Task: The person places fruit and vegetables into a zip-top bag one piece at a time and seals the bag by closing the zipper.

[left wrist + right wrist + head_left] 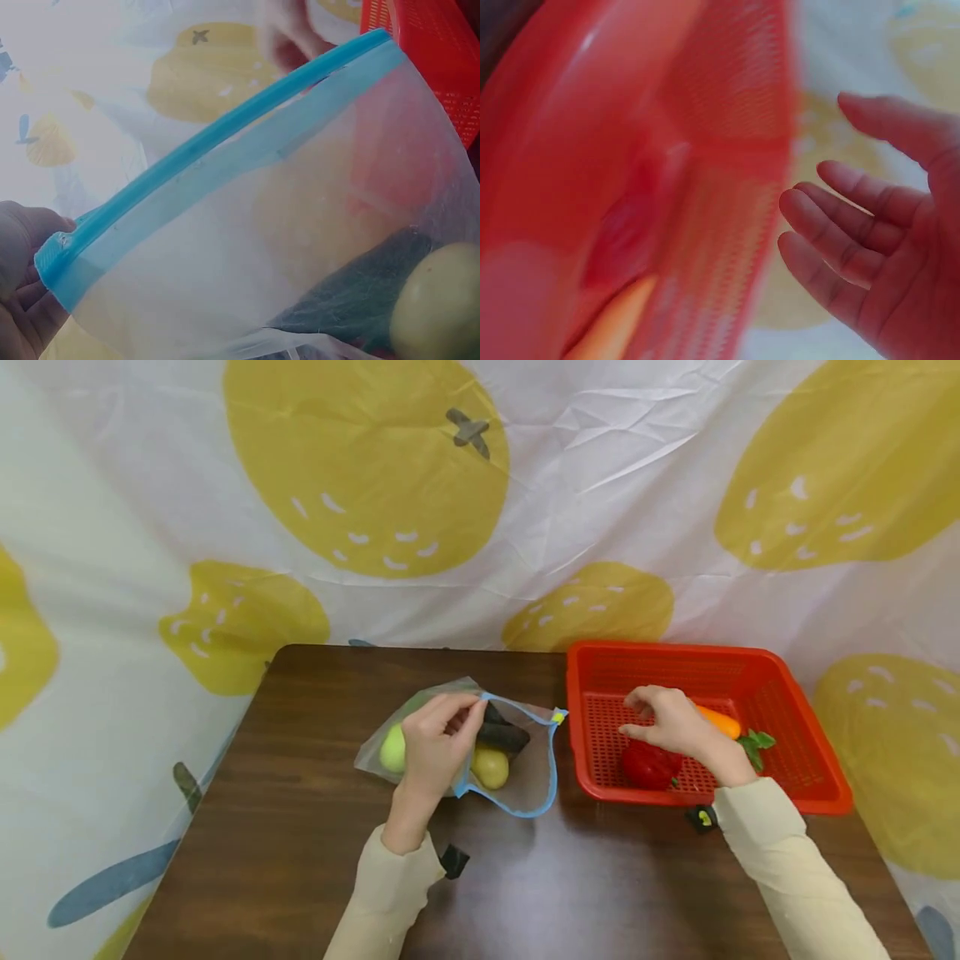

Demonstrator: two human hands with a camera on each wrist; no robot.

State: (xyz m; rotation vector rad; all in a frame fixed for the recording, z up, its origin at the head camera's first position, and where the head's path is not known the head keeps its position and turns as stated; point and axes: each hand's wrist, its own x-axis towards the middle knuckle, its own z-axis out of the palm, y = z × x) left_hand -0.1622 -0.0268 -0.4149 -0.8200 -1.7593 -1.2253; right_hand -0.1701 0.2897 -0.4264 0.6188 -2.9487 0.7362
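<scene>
My left hand [433,747] pinches the blue rim of a clear zip bag [528,785], whose mouth gapes toward the right. Inside the bag are a light green round fruit [392,749], a yellowish round fruit [491,768] and a dark green long vegetable [504,737]. In the left wrist view, the thumb and fingers hold one corner of the blue zip strip [217,133]. Over the red basket [813,756] hovers my right hand [667,722], fingers loosely bent and holding nothing. Beneath it lies a red bell pepper [648,766]; an orange carrot-like vegetable [718,722] sits beyond.
Green leaves [756,745] show in the basket's right part. Both bag and basket rest on a dark wooden table [300,793]. Behind the table hangs a white cloth [555,485] with yellow fruit prints. The basket's left wall stands close to the bag's mouth.
</scene>
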